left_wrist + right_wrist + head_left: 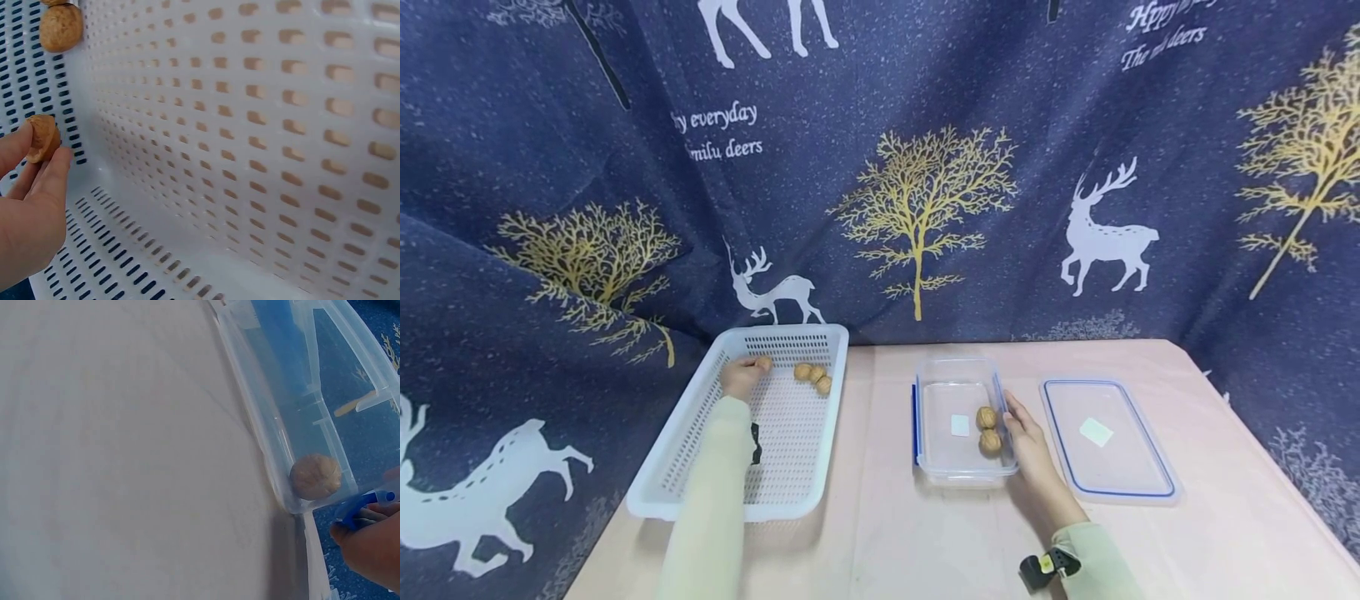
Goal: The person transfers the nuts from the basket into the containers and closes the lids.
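The left hand (743,377) reaches into the back left of the white slotted basket (647,467) and pinches a walnut (764,363). In the left wrist view, thumb and fingers of the left hand (37,212) hold that walnut (44,139) above the basket floor. Several more walnuts (817,375) lie at the basket's back right. The right hand (1033,450) grips the right side wall of a clear container (936,473), where two walnuts (990,442) lie. The right wrist view shows the right hand (372,550) at the container's edge, near one walnut (315,477).
A clear lid with a blue seal (1120,487) lies flat to the right of the container. Pink cloth (880,533) covers the table. Behind it hangs a dark blue curtain (880,275) with deer and trees.
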Demonstrator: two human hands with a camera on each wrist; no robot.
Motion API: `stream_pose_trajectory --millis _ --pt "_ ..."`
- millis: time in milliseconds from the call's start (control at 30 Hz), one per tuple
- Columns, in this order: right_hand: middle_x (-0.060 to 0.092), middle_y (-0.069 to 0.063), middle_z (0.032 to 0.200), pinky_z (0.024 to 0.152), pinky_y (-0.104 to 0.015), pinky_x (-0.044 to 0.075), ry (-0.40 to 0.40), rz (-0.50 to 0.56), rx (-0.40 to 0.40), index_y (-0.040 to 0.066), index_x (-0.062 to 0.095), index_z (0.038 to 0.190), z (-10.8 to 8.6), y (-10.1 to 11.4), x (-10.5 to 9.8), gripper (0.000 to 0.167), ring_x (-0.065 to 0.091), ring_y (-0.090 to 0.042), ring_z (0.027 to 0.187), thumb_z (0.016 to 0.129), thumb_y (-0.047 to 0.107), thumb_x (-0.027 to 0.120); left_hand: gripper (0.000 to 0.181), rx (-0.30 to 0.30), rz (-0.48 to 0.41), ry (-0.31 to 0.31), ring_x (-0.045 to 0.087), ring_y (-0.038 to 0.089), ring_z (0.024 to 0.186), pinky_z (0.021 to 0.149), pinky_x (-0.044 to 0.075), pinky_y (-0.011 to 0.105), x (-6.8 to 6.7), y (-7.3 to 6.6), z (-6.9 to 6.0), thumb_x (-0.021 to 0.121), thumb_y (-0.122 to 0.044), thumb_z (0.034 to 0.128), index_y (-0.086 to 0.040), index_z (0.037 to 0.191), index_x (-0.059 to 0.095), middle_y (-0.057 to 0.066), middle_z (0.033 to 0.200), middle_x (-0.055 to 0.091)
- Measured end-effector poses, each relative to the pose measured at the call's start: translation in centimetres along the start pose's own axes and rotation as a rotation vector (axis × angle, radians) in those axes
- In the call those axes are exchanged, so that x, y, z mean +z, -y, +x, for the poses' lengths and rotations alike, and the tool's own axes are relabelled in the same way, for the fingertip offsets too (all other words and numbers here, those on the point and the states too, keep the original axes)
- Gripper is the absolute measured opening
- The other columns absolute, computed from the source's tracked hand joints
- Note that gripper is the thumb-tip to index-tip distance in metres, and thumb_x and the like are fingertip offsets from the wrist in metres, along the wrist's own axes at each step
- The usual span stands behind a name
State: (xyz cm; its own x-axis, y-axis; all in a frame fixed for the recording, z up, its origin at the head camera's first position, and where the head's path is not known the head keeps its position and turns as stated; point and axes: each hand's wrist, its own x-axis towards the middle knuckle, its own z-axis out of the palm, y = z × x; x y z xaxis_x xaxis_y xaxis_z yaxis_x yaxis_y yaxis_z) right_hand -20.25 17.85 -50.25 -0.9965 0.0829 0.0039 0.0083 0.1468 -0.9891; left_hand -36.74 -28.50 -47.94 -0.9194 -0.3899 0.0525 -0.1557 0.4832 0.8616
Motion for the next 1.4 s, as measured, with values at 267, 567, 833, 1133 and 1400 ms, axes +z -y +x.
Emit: stream_pose_trajectory --millis 267,567,833,1133,1400 --pt "0.012 -0.019 0.158 0.118 -0.052 0.007 0.013 0.001 0.007 0.004 0.016 0.153 -0.1 0.1 0.0 0.050 0.008 -0.039 0.145 0.105 0.010 0.028 0.046 -0.156 -0.187 0.079 0.058 0.029 0.114 0.101 0.047 0.036 -0.4 -2.1 0.2 0.073 -0.010 0.0853 0.004 0.126 0.059 0.020 0.129 0.058" --pt "0.013 -0.020 0.158 0.118 -0.053 0.007 0.017 -0.008 -0.002 0.003 0.016 0.153 -0.1 0.0 0.0 0.050 0.009 -0.039 0.144 0.104 0.010 0.028 0.049 -0.180 -0.288 0.157 0.054 0.025 0.121 0.104 0.044 0.034 -0.1 -3.7 -0.1 0.070 -0.008 0.0873 0.003 0.132 0.054 0.018 0.135 0.054" --pt "0.014 -0.019 0.158 0.118 -0.052 0.009 0.013 -0.027 0.001 0.005 0.017 0.153 -0.1 0.0 0.0 0.050 0.010 -0.039 0.145 0.105 0.012 0.028 0.050 -0.163 -0.382 0.264 0.043 0.026 0.132 0.108 0.039 0.029 -0.6 -6.9 -2.7 0.060 -0.006 0.0937 0.003 0.140 0.044 0.018 0.146 0.043" --pt "0.015 -0.021 0.157 0.117 -0.054 0.008 0.009 0.004 -0.010 0.003 0.018 0.152 0.0 -0.1 0.0 0.049 0.010 -0.040 0.144 0.104 0.010 0.029 0.050 -0.117 -0.446 0.335 0.052 0.021 0.125 0.105 0.042 0.027 0.1 -8.6 -3.5 0.063 -0.009 0.0934 0.004 0.138 0.046 0.020 0.141 0.047" --pt "0.015 -0.020 0.157 0.117 -0.054 0.009 0.005 -0.001 0.000 0.004 0.019 0.152 0.0 -0.1 0.0 0.049 0.011 -0.040 0.144 0.104 0.010 0.029 0.050 -0.124 -0.475 0.393 0.051 0.019 0.126 0.105 0.041 0.025 0.8 -10.8 -4.4 0.063 -0.011 0.0939 -0.001 0.140 0.046 0.016 0.143 0.047"
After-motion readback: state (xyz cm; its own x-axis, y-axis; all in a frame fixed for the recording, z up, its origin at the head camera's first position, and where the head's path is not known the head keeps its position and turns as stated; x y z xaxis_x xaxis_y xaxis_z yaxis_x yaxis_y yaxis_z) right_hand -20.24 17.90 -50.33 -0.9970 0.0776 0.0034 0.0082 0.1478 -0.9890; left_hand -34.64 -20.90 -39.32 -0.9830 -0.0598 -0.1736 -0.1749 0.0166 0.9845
